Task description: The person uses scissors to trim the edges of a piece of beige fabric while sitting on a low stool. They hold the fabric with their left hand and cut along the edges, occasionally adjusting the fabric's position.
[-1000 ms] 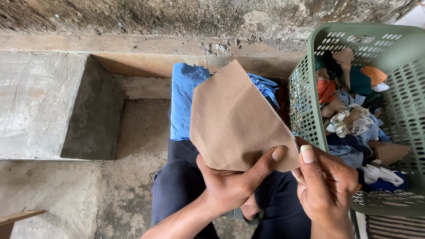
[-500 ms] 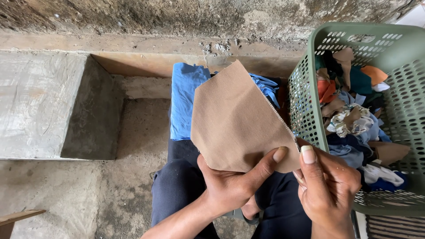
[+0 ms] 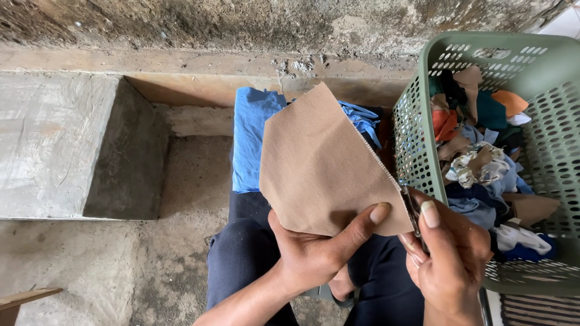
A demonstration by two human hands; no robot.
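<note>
My left hand pinches the lower edge of a stiff brown piece of fabric, thumb on its front, holding it upright over my lap. My right hand sits at the fabric's lower right corner, closed around a dark metal cutting tool that looks like small scissors. The blades meet the fabric's frayed right edge. Most of the tool is hidden inside my right fist.
A green perforated plastic basket on the right holds several mixed cloth scraps. A blue cloth lies over my knees in dark trousers. A concrete step and a rough wall are ahead, and a wooden edge is at the lower left.
My right hand has edged slightly to the right at the fabric's corner. The fabric and my left hand stay where they were.
</note>
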